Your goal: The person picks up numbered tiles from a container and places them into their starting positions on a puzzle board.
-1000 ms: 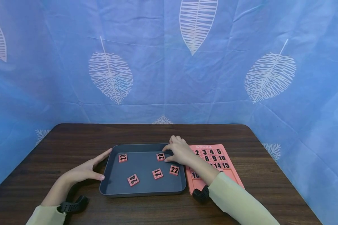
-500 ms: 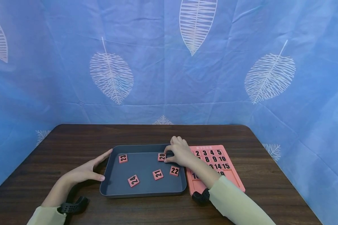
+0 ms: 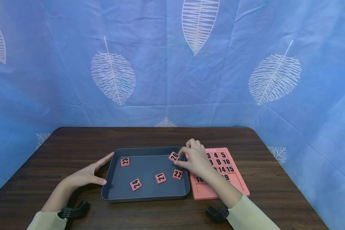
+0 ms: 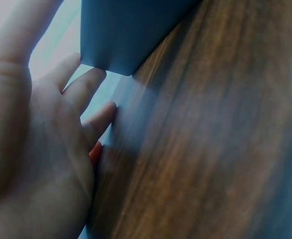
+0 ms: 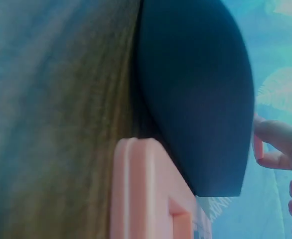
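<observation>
Between thumb and forefinger, my right hand (image 3: 196, 159) pinches the pink number tile 20 (image 3: 173, 156), tilted over the right end of the dark grey tray (image 3: 146, 195). The right wrist view shows the tile (image 5: 258, 145) edge-on in the fingers above the tray wall (image 5: 201, 99). My left hand (image 3: 86, 174) lies spread against the tray's left side, thumb and fingers straight. In the left wrist view its fingertips (image 4: 98, 74) reach the tray's outer wall. Tiles 23 (image 3: 125, 161), 24 (image 3: 136, 184), 21 (image 3: 160, 178) and 22 (image 3: 177, 174) lie in the tray.
Right of the tray, close beside it, lies a pink number board (image 3: 235, 179) with rows of numbered tiles, partly covered by my right forearm. Both stand on a dark wooden table (image 3: 143, 215). A blue leaf-patterned cloth (image 3: 149, 80) hangs behind the table.
Tile 20 has come up off the tray floor in my right hand, moving right and turning. The right forearm has shifted right. My left hand and the other loose tiles stay put.
</observation>
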Demonstrator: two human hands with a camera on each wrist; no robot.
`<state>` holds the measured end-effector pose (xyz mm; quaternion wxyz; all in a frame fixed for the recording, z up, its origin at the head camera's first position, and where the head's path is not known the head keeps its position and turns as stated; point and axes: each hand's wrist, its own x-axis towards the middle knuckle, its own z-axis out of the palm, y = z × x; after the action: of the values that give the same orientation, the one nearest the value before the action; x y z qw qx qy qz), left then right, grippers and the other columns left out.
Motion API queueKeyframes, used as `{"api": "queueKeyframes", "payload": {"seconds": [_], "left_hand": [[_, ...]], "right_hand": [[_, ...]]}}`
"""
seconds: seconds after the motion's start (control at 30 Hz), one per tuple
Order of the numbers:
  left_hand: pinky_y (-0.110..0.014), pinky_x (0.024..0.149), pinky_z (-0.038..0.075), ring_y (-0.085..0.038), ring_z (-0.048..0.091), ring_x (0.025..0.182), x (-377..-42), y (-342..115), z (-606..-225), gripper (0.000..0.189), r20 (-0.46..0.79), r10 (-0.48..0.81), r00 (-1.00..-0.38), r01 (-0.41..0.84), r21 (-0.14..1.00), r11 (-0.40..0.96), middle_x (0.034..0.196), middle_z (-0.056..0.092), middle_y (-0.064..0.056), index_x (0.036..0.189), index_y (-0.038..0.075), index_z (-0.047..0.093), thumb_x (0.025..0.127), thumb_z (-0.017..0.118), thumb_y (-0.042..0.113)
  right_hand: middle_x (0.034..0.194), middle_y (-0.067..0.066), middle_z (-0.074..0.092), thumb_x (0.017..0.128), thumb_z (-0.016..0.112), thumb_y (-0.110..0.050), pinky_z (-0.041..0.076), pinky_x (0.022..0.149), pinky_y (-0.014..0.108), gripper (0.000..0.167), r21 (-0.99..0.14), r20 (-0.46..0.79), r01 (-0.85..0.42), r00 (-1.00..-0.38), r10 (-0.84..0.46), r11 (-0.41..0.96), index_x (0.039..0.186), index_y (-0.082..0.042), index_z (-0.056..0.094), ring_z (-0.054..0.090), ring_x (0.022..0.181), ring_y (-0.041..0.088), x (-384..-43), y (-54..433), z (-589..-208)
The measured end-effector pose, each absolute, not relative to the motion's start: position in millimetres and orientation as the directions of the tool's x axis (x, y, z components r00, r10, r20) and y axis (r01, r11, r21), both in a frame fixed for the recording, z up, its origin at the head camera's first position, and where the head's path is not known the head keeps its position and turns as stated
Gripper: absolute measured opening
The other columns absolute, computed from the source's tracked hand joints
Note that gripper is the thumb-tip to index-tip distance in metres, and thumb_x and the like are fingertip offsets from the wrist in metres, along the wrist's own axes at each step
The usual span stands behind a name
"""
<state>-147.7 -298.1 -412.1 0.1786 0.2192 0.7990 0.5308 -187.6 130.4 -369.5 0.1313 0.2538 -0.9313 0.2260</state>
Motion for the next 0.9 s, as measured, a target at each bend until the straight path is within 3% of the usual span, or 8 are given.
{"api": "queueKeyframes", "payload": {"seconds": [0.4,0.9], "left_hand": [[-0.078,0.094,0.01,-0.05,-0.002,0.139,-143,-297,-415,0.096,-0.046,0.536,-0.843,0.169,0.923,0.345,0.157,0.0,-0.021,0.156,0.015,0.004,0.086,0.07,0.016],[-0.078,0.094,0.009,-0.05,-0.003,0.139,-137,-293,-415,0.096,-0.045,0.528,-0.848,0.17,0.92,0.353,0.157,0.0,-0.022,0.156,0.016,0.004,0.086,0.07,0.017]], "right_hand": [[0.09,-0.002,0.037,0.07,0.086,-0.037,0.029,0.073,0.04,0.026,-0.419,0.382,-0.422,-0.885,-0.265,0.804,0.074,-0.025,0.064,0.034,0.087,0.021,-154,170,-375],[0.097,0.006,0.047,0.069,0.086,-0.03,0.028,0.074,0.042,0.027,-0.436,0.44,-0.364,-0.884,-0.158,0.823,0.074,-0.017,0.063,0.037,0.083,0.023,-135,230,-386]]}}
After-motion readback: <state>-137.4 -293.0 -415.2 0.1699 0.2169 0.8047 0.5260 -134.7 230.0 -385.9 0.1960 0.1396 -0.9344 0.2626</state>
